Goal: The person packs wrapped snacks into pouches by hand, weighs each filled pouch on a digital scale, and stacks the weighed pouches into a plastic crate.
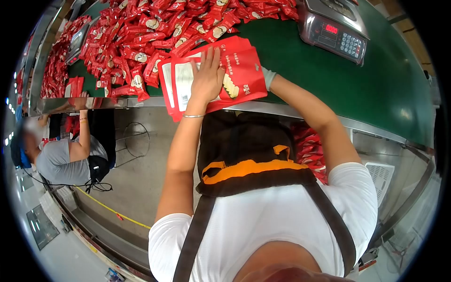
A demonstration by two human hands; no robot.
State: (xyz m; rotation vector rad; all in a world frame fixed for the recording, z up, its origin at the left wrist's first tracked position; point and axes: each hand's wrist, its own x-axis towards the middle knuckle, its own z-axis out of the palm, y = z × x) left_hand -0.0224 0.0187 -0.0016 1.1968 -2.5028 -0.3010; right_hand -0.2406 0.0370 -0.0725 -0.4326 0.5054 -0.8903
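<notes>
My left hand (208,81) lies flat on a few red pouches (244,63), its fingers stretched out over the white label panel. The pouches overlap, fanned out at the edge of the green work surface, and the top one carries a picture of food and pale print. My right hand (268,78), in a light grey glove, is at the right side of the pouches. Its fingers are hidden behind them, so its grip cannot be made out. Just beyond the pouches spreads a heap of small red wrapped packets (136,44).
A digital scale (333,35) with a lit red display stands at the right on the green surface (300,66). Another scale (81,42) is at the far left. A co-worker in a grey shirt (66,162) works at the left. Red packets (307,145) lie below the table edge.
</notes>
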